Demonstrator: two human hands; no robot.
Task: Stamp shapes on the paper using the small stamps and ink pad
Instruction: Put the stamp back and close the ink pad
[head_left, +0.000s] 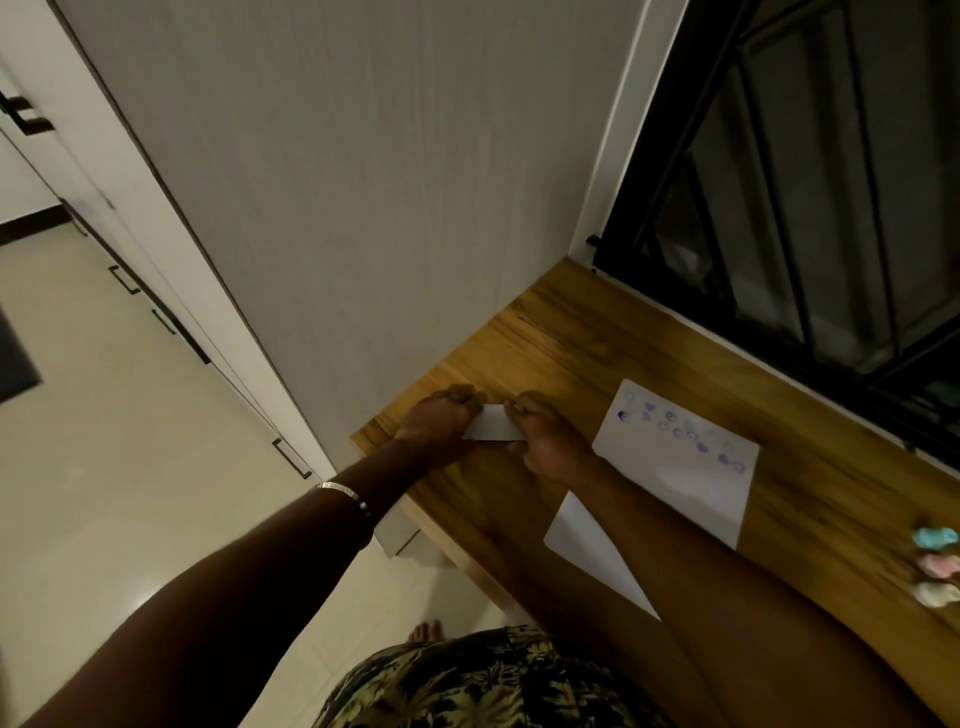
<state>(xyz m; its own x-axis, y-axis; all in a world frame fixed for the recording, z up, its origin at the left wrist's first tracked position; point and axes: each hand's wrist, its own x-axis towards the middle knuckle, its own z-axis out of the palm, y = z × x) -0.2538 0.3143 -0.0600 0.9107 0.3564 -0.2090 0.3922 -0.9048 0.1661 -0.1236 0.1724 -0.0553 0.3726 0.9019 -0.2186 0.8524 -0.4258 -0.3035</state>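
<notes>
A small white flat box, likely the ink pad (491, 425), lies near the far left end of the wooden table (597, 338). My left hand (439, 422) grips its left end and my right hand (545, 436) grips its right end. To the right lies a white sheet of paper (670, 483) with several blue stamped shapes along its upper part. Three small stamps sit at the right edge of the view: a blue one (935, 538), a pink one (941, 565) and a white one (937, 594). My right forearm crosses the paper's lower left corner.
A grey wall panel (363, 208) stands just behind the table's left end. A dark window with black bars (805, 208) runs along the table's far side. The tiled floor (130, 467) and white cabinets (78, 182) lie to the left.
</notes>
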